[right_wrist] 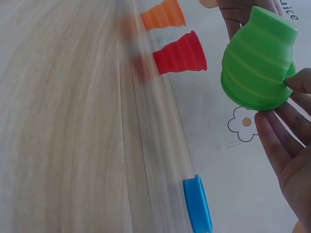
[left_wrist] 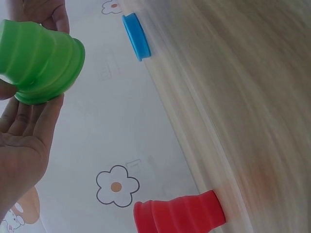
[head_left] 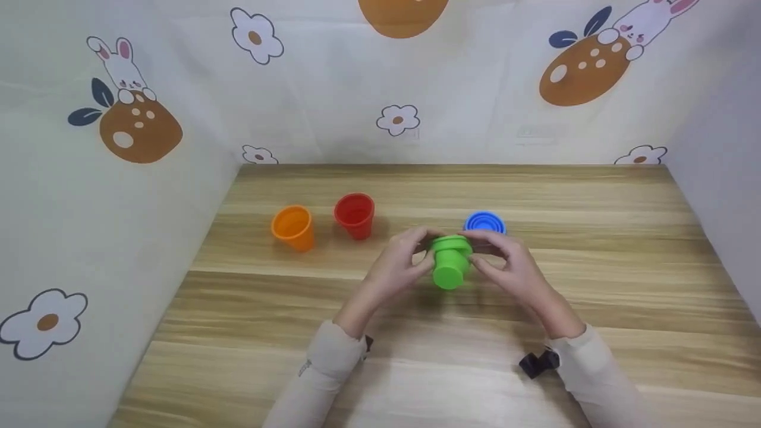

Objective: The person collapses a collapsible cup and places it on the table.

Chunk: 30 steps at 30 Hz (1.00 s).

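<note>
A green collapsible cup (head_left: 450, 261) is held up above the table between both hands, its base tilted toward the head camera. My left hand (head_left: 406, 261) grips its rim from the left, thumb on the near side and fingers behind. From the right, my right hand (head_left: 507, 261) pinches the same rim with thumb and fingers. Ridged walls of the green cup (right_wrist: 257, 63) look partly extended and lopsided in the right wrist view. Just behind the right hand lies a blue collapsible cup (head_left: 485, 222), folded flat; fingers cover its near edge.
An orange cup (head_left: 293, 228) and a red cup (head_left: 355, 215) stand extended and upright at the left of the wooden table (head_left: 250, 315). Patterned white walls (head_left: 321, 89) enclose the table at the back and both sides. A black strap piece (head_left: 539, 362) hangs at the right wrist.
</note>
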Available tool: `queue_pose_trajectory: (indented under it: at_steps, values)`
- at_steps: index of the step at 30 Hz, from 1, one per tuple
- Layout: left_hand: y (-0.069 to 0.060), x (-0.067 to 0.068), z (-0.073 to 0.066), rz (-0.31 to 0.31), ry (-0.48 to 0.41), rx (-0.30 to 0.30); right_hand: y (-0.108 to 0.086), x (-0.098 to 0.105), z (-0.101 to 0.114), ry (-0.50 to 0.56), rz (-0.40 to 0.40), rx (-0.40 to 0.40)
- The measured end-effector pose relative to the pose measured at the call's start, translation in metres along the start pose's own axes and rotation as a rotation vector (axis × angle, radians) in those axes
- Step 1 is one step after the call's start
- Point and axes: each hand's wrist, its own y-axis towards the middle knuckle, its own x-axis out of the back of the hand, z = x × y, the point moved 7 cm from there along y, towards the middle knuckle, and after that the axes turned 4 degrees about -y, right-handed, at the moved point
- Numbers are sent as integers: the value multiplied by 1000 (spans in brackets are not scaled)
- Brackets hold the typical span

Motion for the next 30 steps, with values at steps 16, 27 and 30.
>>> queue_pose_trajectory:
  at_steps: [16,27,30]
  values:
    - [0,3,0,-57,-75,-40,1,2,0,106,-33,-27]
    - [0,-1,1,-24,-115,16,1,5,4,15,-105,31]
    - [0,-2,1,-6,-111,15,0,5,5,-16,-112,56]
